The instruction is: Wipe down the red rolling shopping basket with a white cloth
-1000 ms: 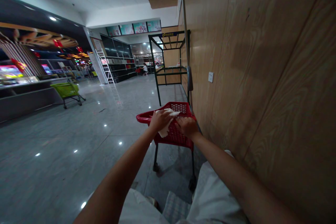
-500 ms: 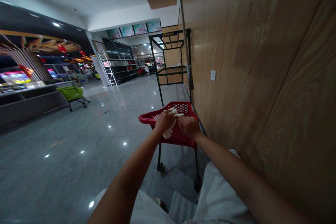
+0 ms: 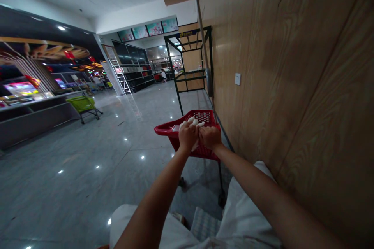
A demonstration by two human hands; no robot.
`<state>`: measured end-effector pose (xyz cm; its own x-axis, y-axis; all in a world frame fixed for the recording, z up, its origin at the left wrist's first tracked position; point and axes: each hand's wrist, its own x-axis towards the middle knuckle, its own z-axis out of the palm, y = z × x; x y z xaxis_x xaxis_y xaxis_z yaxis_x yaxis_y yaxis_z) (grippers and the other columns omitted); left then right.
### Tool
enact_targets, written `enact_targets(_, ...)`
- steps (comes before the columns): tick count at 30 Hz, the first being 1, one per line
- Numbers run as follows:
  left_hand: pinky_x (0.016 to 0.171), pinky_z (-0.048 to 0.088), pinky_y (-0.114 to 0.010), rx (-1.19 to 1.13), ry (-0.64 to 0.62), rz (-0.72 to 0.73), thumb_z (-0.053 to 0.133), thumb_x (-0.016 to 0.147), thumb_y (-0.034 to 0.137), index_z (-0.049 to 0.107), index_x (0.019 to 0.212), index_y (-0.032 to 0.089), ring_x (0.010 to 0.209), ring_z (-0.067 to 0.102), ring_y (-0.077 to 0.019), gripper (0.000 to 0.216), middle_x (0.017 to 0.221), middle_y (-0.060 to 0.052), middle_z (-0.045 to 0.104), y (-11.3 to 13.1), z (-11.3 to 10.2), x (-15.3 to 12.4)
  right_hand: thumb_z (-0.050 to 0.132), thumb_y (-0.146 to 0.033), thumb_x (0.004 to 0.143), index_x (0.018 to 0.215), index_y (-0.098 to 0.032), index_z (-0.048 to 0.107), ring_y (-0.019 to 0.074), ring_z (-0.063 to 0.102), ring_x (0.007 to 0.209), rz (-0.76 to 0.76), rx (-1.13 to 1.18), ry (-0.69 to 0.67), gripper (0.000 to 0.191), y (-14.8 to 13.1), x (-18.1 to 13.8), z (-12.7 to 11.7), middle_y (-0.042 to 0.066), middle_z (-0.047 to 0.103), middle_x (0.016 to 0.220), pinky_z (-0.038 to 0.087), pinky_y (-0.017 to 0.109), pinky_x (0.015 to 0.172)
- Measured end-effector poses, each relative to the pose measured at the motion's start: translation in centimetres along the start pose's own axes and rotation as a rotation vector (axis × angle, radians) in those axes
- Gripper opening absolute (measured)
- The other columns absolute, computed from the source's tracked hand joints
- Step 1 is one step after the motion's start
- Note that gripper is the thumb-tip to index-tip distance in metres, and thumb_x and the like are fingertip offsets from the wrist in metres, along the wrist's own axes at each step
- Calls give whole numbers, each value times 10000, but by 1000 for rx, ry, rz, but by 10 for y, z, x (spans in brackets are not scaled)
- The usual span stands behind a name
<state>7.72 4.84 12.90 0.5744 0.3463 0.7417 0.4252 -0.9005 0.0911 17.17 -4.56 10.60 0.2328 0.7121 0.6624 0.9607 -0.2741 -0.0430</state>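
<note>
A small red shopping cart (image 3: pixel 165 130) stands in front of me, its perforated basket facing forward. My left hand (image 3: pixel 187 136) is closed on a crumpled white cloth (image 3: pixel 193 121), pressed against the cart's near handle bar. Part of the cloth pokes out above the knuckles, and a bit hangs below between the hands. Right beside it, my right hand (image 3: pixel 210 137) is closed in a fist at the right part of the handle bar. Its fingertips are hidden, but it appears to grip the bar.
A wood-panelled wall (image 3: pixel 263 85) with a socket (image 3: pixel 237 79) runs close on my right. Ahead stands a dark metal rack (image 3: pixel 176 85), with a long pole (image 3: pixel 201 19) leaning near it. A green cart (image 3: pixel 82 103) is by a counter at left. A person (image 3: pixel 163 75) crouches far back.
My left hand has slid right along the handle with the cloth, up against my right hand, and its fingers have curled in. The right hand stays at nearly the same place.
</note>
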Motion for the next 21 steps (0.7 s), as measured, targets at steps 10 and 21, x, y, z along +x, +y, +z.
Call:
enact_targets(10,750,442,-286,108,-143,-195,402,896,427,709,927,203,796,614,-187,382,880,-76,686,-93,-26,11,456,-261,861,1076,-207,669,169,599,756,-56,54,89,308,4,-4,4,47,717,901,309,300,662)
enact_targets(21,781,428,-300,151,43,-260,407,905,387,696,780,169,832,580,-193,383,880,-94,666,-44,-27,-10,450,-250,836,813,-171,695,177,542,681,-8,-9,58,258,29,2,-3,57,688,760,286,312,676)
